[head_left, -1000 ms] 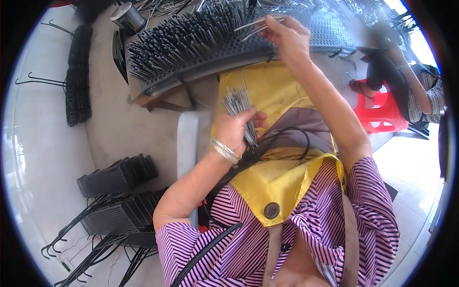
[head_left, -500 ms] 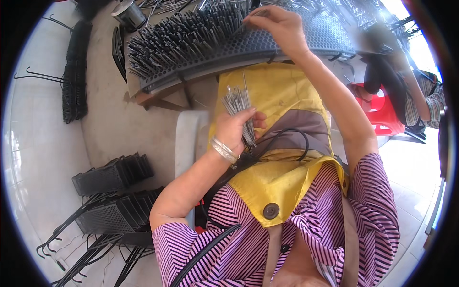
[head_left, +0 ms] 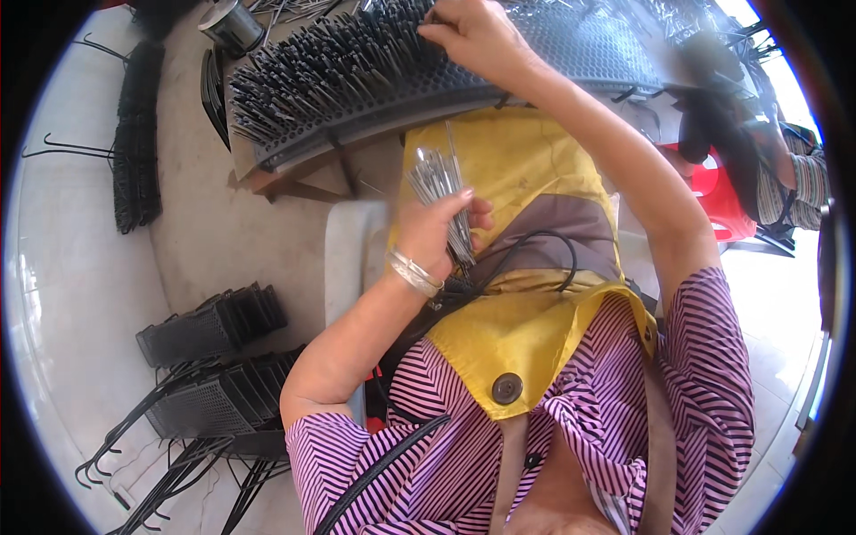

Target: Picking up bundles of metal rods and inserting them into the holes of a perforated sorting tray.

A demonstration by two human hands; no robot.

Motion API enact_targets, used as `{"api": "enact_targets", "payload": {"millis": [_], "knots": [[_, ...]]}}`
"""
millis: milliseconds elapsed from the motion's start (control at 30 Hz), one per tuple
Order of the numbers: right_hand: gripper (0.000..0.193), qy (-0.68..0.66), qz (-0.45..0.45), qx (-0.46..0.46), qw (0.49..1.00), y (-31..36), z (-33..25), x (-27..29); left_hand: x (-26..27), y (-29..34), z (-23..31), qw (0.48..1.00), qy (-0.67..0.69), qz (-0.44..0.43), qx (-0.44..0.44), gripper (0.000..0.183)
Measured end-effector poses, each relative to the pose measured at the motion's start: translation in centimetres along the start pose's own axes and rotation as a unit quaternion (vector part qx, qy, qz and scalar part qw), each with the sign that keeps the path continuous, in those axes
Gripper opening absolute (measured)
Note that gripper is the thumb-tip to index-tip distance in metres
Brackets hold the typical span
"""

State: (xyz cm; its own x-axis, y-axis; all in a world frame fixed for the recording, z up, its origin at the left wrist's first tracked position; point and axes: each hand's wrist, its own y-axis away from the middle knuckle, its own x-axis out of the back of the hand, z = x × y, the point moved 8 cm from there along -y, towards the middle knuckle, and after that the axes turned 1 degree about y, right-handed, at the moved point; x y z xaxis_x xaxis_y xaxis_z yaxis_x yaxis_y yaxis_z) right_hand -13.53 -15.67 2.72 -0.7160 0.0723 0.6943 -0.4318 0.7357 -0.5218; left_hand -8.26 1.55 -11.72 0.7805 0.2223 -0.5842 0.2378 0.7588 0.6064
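A bundle of thin metal rods (head_left: 439,178) stands up out of my left hand (head_left: 437,227), whose fingers are wrapped round it above the yellow apron (head_left: 499,152). My right hand (head_left: 477,31) reaches to the far side, over a dark perforated rack (head_left: 499,85). Its thumb and fingers are pinched together at the edge of the standing rods; what they hold, if anything, is too small to make out. Densely packed upright rods (head_left: 330,80) fill the rack's left part, while bare holes show on its right part.
The rack rests on a wooden stand (head_left: 285,178). A metal can (head_left: 232,27) stands beyond its left end. Black mesh trays with hooked rods (head_left: 214,392) lie on the floor at lower left. At right, a person in dark clothing (head_left: 727,134) sits by a red stool (head_left: 718,196).
My right hand has moved left and farther away, down to the edge of the standing rods. The left hand keeps its bundle and has barely shifted.
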Motion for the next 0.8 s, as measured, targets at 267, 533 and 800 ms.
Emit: {"api": "enact_targets", "payload": {"millis": [267, 533, 800], "knots": [[0.011, -0.022, 0.070, 0.018, 0.997, 0.0, -0.5, 0.7, 0.0, 0.0, 0.1, 1.000, -0.007, 0.002, 0.005, 0.015], [0.012, 0.015, 0.048, 0.017, 0.999, -0.7, 0.4, 0.0, 0.0, 0.0, 0.4, 1.000, -0.013, 0.017, 0.002, 0.016], [0.016, 0.072, -0.005, 0.014, 0.997, -1.0, 0.5, -1.1, -0.7, -0.3, 0.5, 1.000, -0.024, -0.003, 0.008, 0.017]]}}
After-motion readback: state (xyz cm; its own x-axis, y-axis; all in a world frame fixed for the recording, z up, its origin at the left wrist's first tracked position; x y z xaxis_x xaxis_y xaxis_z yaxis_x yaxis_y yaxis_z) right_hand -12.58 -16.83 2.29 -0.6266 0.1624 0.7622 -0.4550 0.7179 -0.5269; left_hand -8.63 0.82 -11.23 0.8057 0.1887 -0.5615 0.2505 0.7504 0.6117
